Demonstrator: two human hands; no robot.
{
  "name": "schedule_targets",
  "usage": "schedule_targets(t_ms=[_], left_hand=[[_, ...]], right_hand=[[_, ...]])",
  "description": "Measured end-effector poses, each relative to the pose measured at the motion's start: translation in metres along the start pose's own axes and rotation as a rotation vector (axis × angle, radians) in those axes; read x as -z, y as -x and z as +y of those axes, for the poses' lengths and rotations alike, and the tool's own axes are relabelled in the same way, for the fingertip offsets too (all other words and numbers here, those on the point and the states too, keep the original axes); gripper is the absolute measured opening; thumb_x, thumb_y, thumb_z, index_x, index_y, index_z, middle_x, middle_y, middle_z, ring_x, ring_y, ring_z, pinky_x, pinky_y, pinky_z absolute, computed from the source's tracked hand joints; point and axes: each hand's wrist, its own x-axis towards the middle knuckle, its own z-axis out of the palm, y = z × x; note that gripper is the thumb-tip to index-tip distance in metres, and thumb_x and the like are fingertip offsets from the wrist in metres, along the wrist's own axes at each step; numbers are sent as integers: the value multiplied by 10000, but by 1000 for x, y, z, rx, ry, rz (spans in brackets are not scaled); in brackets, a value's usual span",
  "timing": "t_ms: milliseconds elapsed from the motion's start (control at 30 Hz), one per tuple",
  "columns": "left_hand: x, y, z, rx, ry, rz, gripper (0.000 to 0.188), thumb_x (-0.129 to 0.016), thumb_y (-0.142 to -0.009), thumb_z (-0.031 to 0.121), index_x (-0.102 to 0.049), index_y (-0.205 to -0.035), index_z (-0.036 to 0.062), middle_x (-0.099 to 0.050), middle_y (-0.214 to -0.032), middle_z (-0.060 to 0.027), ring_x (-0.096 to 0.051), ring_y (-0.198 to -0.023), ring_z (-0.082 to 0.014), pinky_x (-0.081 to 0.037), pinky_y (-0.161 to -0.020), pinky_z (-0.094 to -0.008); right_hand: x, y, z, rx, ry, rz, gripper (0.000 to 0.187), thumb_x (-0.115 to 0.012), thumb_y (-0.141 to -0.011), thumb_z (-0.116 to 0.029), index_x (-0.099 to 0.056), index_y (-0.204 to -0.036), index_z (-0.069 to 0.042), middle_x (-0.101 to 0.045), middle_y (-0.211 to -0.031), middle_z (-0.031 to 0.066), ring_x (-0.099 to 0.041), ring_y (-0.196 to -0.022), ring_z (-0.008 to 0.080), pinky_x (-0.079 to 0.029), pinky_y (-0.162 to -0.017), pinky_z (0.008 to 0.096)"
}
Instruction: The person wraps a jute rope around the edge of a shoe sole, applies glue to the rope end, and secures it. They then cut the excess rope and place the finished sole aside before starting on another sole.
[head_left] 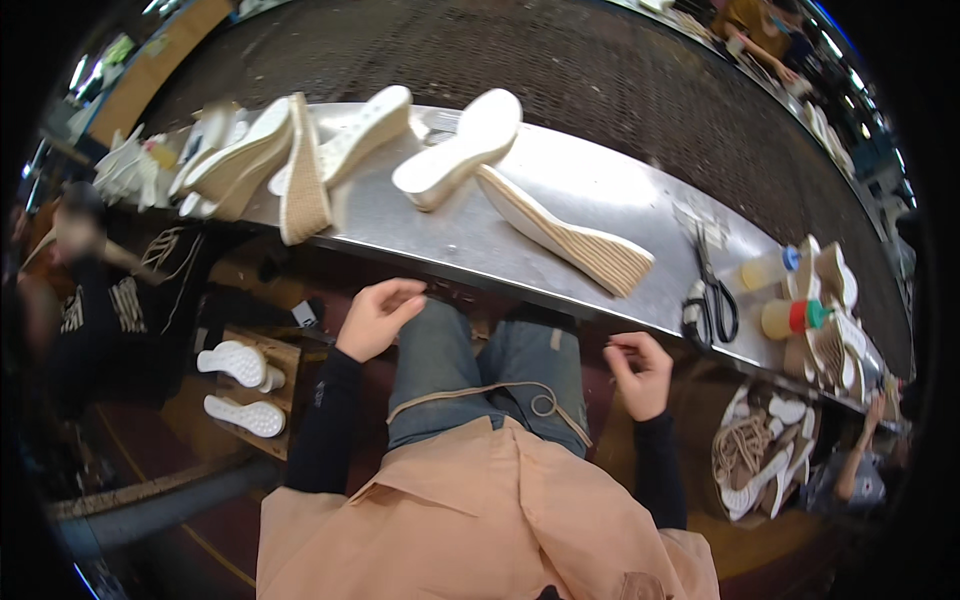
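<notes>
My left hand hovers over my left thigh by the bench's front edge, fingers loosely bent, thumb apart, holding nothing visible. Beside my right thigh, my right hand is half curled with a gap between thumb and fingers, and nothing shows in it. A thin tan cord lies across my lap with a small loop at its right. On the metal bench ahead, a white wedge sole rests against another wedge sole with a ribbed, rope-like side. Black-handled scissors lie nearest my right hand.
Several wedge soles stand at the bench's left. Two squeeze bottles, one with a green cap, and more soles are at its right. Beyond runs a dark belt. White soles sit low left; a bin low right. People work nearby.
</notes>
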Motion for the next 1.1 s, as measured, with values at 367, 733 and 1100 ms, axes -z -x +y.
schedule_targets(t_ms=[367,733,1100], left_hand=[[-61,58,-96,-35,-738,-339,266,-763,-675,178,-697,-885,28,-675,-877,-154,-636,-822,-335,-501,-766,-391],[31,35,21,162,401,-58,228,-587,-833,-9,-504,-1031,71,-423,-636,83,-297,-459,4,-218,-399,-168],[230,127,133,-661,778,690,69,-496,-984,126,-518,-960,65,-401,-666,25,-376,-572,-59,-340,-494,-193]], right_hand=[[-48,48,53,-301,654,-602,449,-788,-682,-428,-661,-802,-14,-670,-751,149,-668,-733,317,-532,-675,397],[-19,44,45,-359,18,-898,290,-758,-781,-242,-566,-828,-31,-616,-709,55,-571,-639,112,-454,-581,293],[58,42,45,-251,289,-718,176,-779,-732,-125,-631,-770,-36,-635,-701,59,-595,-629,169,-467,-619,297]])
